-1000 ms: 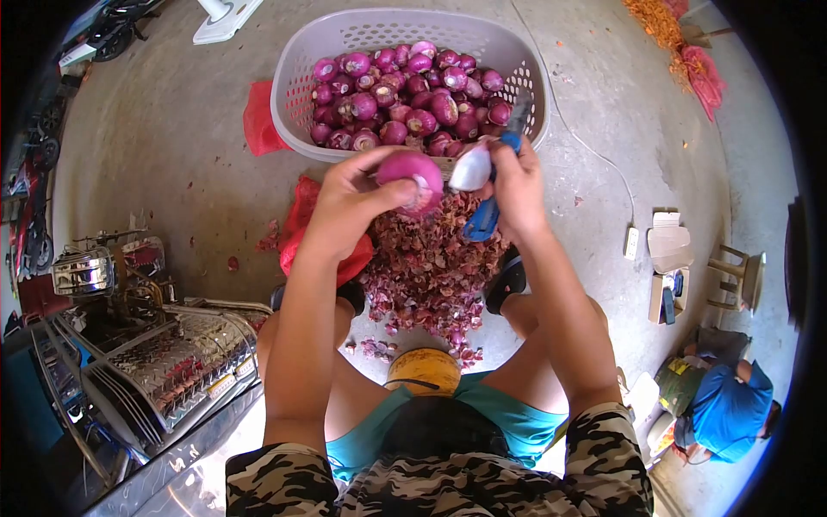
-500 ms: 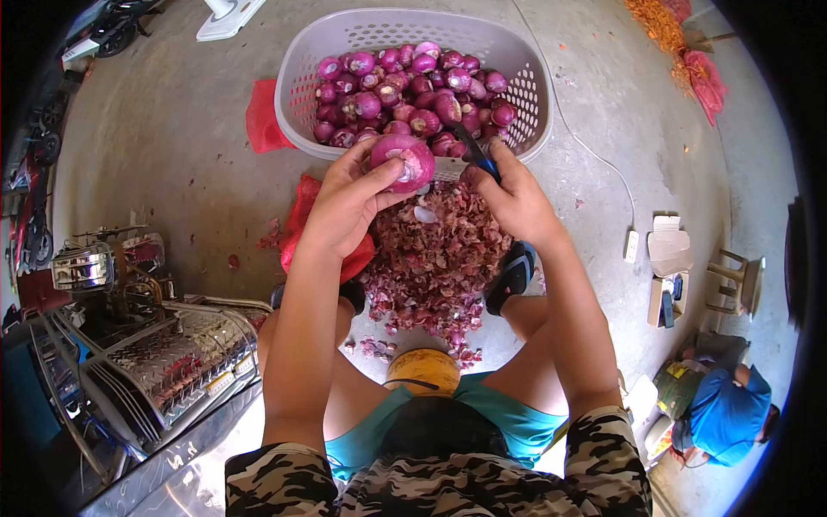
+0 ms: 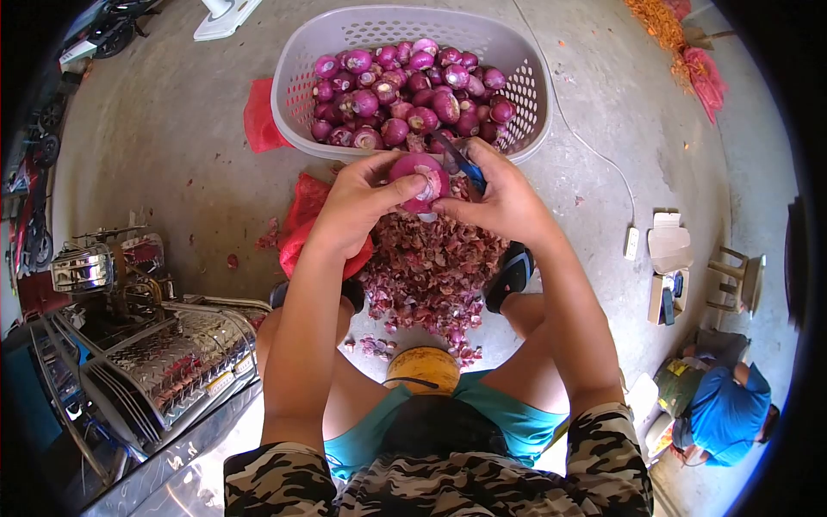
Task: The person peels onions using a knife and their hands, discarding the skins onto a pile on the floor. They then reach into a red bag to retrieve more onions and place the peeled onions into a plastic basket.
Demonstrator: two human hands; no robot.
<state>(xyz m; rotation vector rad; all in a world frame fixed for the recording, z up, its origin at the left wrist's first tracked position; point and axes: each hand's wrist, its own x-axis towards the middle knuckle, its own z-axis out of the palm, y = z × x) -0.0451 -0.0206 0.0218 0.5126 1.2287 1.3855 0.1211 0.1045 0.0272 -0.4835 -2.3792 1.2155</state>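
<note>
My left hand (image 3: 366,196) is closed round a large red onion (image 3: 419,177), its thumb pressed on the onion's pale cut end. In my right hand (image 3: 498,191) is a knife (image 3: 473,172) with a blue handle; the dark blade points up and left toward the basket. My right thumb touches the onion's lower right side. Beyond my hands stands a grey perforated plastic basket (image 3: 284,86) holding many red onions (image 3: 365,103). Beneath my hands, a heap of onion skins (image 3: 435,267) covers the floor between my feet.
Red mesh bags (image 3: 303,233) lie left of the skins and by the basket. A yellow round seat (image 3: 422,369) is between my legs. A chrome-trimmed machine (image 3: 164,345) stands at left. At right are a power strip (image 3: 631,245), a cardboard box (image 3: 668,258) and a person in blue (image 3: 728,414).
My right hand has moved left and down against the onion, its thumb now touching it. The onion has shifted slightly right and lower in my left hand.
</note>
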